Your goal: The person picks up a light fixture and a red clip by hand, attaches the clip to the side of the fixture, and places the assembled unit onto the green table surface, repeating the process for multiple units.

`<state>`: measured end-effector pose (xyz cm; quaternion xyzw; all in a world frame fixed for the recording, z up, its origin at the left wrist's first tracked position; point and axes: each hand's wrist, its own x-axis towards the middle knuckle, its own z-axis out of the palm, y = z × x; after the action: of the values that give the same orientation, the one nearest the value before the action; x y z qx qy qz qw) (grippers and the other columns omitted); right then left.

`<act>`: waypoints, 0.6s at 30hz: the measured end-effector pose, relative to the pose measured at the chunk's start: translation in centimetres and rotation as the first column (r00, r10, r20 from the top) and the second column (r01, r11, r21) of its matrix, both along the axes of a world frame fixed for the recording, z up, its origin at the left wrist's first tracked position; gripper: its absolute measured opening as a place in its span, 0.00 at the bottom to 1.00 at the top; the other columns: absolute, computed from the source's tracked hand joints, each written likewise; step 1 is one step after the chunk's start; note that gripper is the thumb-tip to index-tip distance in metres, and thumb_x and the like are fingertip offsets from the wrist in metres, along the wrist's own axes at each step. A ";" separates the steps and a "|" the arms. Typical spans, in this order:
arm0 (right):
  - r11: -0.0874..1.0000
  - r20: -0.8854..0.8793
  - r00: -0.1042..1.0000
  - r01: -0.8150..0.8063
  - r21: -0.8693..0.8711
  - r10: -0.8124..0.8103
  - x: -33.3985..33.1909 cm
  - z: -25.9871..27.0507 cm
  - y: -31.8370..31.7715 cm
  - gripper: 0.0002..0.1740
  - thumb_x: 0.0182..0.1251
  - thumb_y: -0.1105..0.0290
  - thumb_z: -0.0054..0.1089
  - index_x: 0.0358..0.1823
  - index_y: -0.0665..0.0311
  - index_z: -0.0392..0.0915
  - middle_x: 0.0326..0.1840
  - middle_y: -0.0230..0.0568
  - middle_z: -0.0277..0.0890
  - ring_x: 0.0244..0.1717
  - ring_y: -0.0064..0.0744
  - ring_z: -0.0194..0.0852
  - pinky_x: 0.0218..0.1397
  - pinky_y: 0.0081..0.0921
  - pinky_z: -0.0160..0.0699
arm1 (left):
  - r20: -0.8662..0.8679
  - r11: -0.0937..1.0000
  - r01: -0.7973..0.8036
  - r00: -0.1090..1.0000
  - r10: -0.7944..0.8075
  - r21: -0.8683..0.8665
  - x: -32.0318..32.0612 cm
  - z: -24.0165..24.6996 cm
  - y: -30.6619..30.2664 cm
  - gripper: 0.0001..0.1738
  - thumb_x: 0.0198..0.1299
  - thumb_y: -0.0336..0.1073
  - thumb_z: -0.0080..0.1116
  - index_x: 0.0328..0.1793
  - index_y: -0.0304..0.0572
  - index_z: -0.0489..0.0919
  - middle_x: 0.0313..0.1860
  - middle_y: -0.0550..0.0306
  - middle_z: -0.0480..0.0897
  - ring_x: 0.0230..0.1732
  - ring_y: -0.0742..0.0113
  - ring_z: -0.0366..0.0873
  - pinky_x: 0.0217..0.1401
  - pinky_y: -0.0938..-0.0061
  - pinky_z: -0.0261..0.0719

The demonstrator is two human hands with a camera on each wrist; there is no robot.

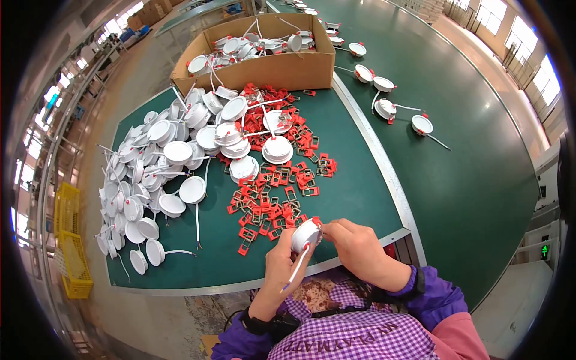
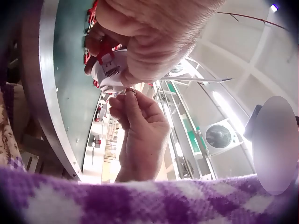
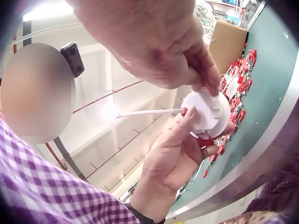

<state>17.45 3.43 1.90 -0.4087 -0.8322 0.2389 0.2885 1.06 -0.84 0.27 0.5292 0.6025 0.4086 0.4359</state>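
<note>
My left hand (image 1: 279, 264) holds a round white downlight (image 1: 305, 237) near the table's front edge, thumb on its back in the right wrist view. A white cord (image 3: 149, 113) trails from a red grommet on that back. On the rim sits a red clip (image 2: 107, 57) with a coiled spring. My right hand (image 1: 360, 249) has its thumb and fingers pinched together at another part of the rim. A small metal piece (image 2: 132, 91) shows at those fingertips, mostly hidden by them. Just beyond the hands lies a heap of red-and-metal clips (image 1: 264, 210).
Many white downlights (image 1: 178, 152) are piled across the left of the green table (image 1: 360, 198). A cardboard box (image 1: 276, 69) of downlights stands behind. To the right, past a metal rail (image 1: 375, 147), a green conveyor belt (image 1: 468, 180) carries several downlights with cords.
</note>
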 end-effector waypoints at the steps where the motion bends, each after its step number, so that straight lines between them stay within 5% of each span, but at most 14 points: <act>1: 1.000 0.014 1.000 -0.010 -0.017 0.010 0.0 0.0 0.0 0.13 0.51 0.82 0.52 0.41 0.67 0.73 0.36 0.45 0.75 0.33 0.46 0.78 0.33 0.34 0.78 | -0.054 1.000 0.012 0.998 -0.012 0.009 -0.1 0.1 0.0 0.15 0.58 0.33 0.60 0.49 0.37 0.72 0.35 0.57 0.78 0.35 0.76 0.72 0.38 0.79 0.72; 6: 0.999 -0.049 0.998 -0.035 -0.027 0.034 0.0 0.7 0.0 0.10 0.54 0.80 0.54 0.39 0.65 0.74 0.35 0.43 0.75 0.32 0.44 0.77 0.31 0.33 0.76 | -0.011 0.999 0.030 0.999 -0.031 -0.038 -0.3 0.2 0.0 0.16 0.58 0.33 0.60 0.51 0.38 0.72 0.36 0.59 0.78 0.36 0.79 0.72 0.38 0.81 0.71; 8: 0.998 -0.101 0.993 -0.059 -0.003 0.059 -0.2 0.7 0.1 0.08 0.55 0.79 0.55 0.38 0.65 0.74 0.34 0.43 0.75 0.31 0.43 0.77 0.31 0.33 0.76 | 0.016 0.996 0.032 0.999 -0.034 0.078 -0.2 -0.6 -0.1 0.16 0.58 0.34 0.60 0.50 0.40 0.72 0.25 0.58 0.75 0.23 0.77 0.69 0.26 0.79 0.69; 12: 0.998 -0.072 0.996 -0.050 -0.025 0.048 0.4 0.7 0.6 0.11 0.53 0.78 0.61 0.39 0.65 0.74 0.33 0.43 0.75 0.30 0.40 0.78 0.31 0.31 0.76 | 0.036 0.996 0.079 0.996 -0.080 0.037 -0.5 -0.3 -0.1 0.17 0.59 0.35 0.59 0.51 0.40 0.71 0.25 0.58 0.75 0.23 0.78 0.68 0.26 0.79 0.68; 15: 0.939 -0.295 0.948 0.012 -0.344 -0.121 0.6 1.9 0.7 0.20 0.54 0.79 0.62 0.51 0.68 0.72 0.34 0.43 0.77 0.31 0.30 0.80 0.32 0.26 0.76 | 0.027 0.992 0.120 0.992 -0.121 0.040 -0.6 0.7 -0.2 0.16 0.59 0.36 0.58 0.51 0.40 0.71 0.26 0.57 0.76 0.24 0.77 0.70 0.27 0.79 0.70; 18: 0.811 -0.226 0.972 -0.078 -0.580 -0.067 1.6 3.5 0.8 0.23 0.55 0.79 0.62 0.54 0.69 0.71 0.38 0.45 0.78 0.30 0.28 0.81 0.33 0.24 0.76 | 0.000 0.977 0.213 0.977 -0.213 -0.020 -1.0 2.3 -0.3 0.16 0.58 0.35 0.59 0.50 0.39 0.71 0.29 0.58 0.77 0.29 0.77 0.72 0.31 0.79 0.71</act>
<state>19.09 4.19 5.39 -0.4438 -0.6793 0.5306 0.2449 0.05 -1.11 2.53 0.5868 0.5468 0.3532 0.4816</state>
